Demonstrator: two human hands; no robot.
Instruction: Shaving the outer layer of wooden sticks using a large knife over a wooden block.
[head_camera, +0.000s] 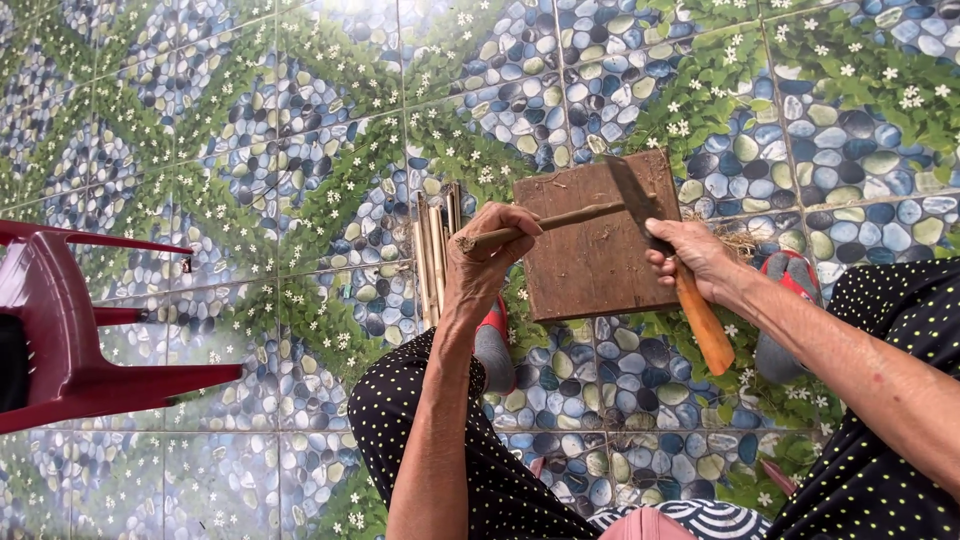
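The floor (250, 200) is glossy tile printed with pebbles, leaves and small white flowers. At 9 o'clock stands a red plastic chair (60, 340), smooth and moulded. Just above centre, at 12 o'clock from the knees, a square wooden board (590, 260) lies flat on the floor, rough, brown, scarred and littered with shavings. At its 9 o'clock edge lies a bundle of pale thin sticks (435, 255), seemingly finished pieces; how many remain cannot be told. The right hand (690, 260) is clenched on a cleaver (660, 240) with dark blade and orange wooden handle. The left hand (490, 250) grasps one slim brown stick (560, 220), slanted onto the board, blade edge meeting it. Judgement: trimming is under way, partly done.
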